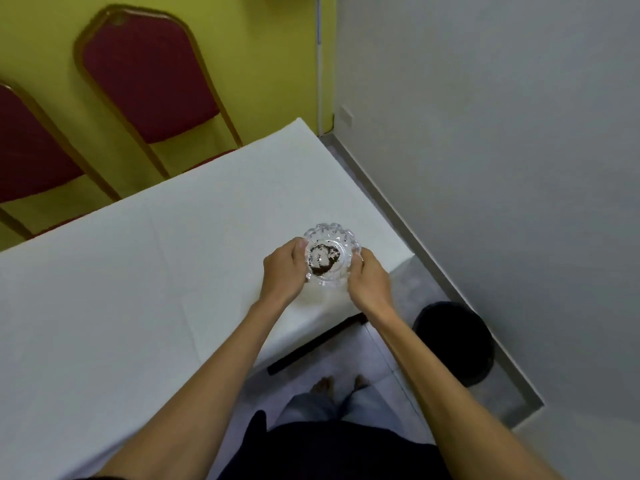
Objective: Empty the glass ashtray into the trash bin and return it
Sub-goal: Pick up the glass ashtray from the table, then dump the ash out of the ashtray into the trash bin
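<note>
A clear glass ashtray (331, 255) with a scalloped rim holds dark ash in its middle. It is over the near right corner of the white table (145, 278). My left hand (284, 271) grips its left side, thumb on the rim. My right hand (369, 277) grips its right side. Whether the ashtray rests on the table or is lifted slightly, I cannot tell. A black round trash bin (455, 341) stands on the floor to the right, below the table corner, near the grey wall.
Two red chairs with gold frames (145, 81) stand beyond the table's far edge against a yellow wall. A grey wall (502, 133) runs along the right. My feet and dark clothes are below, between table and bin.
</note>
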Tool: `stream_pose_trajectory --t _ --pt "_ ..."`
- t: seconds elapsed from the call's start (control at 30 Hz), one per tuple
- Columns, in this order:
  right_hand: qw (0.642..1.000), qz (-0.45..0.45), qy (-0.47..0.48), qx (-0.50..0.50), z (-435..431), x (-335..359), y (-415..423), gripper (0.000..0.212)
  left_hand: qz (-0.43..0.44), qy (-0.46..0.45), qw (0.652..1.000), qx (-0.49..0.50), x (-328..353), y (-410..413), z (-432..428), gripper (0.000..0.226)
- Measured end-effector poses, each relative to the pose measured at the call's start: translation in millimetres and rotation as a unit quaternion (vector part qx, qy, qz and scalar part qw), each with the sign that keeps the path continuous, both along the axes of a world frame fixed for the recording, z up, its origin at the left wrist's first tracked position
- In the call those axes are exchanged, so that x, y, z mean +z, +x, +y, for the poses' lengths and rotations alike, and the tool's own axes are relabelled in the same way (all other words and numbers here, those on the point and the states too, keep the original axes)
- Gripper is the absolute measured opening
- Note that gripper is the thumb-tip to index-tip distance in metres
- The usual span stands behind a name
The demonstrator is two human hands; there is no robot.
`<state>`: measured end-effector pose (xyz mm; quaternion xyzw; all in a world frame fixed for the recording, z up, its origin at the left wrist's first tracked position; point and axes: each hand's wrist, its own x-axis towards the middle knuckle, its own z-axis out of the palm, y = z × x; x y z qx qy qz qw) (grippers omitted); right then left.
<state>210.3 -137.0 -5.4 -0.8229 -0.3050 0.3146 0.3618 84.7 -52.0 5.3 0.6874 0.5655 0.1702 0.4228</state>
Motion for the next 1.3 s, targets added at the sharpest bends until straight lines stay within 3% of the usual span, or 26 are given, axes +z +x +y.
stream_pose_trajectory --t 0.27,0.47,0.6,0.97,1.3 --pt "0.986 -0.026 -0.002 -0.165 -115 -1 48 0.037 0.004 -0.040 0.984 -0.171 -13 81 -80 0.041" --pt "0.962 -0.033 -0.032 -0.270 -211 -27 86 0.035 0.012 -0.067 0.943 -0.326 -35 146 -157 0.034" --pt "0.952 -0.040 -0.067 -0.296 -262 -67 112 0.031 0.028 -0.069 0.926 -0.370 -69 184 -195 0.031" --pt "0.938 0.000 -0.077 -0.337 -299 -268 147 0.028 0.108 -0.120 0.906 -0.391 -279 241 -221 0.051" --pt "0.944 0.003 -0.056 -0.325 -272 -471 194 0.041 0.107 -0.081 0.903 -0.409 -479 297 -194 0.044"
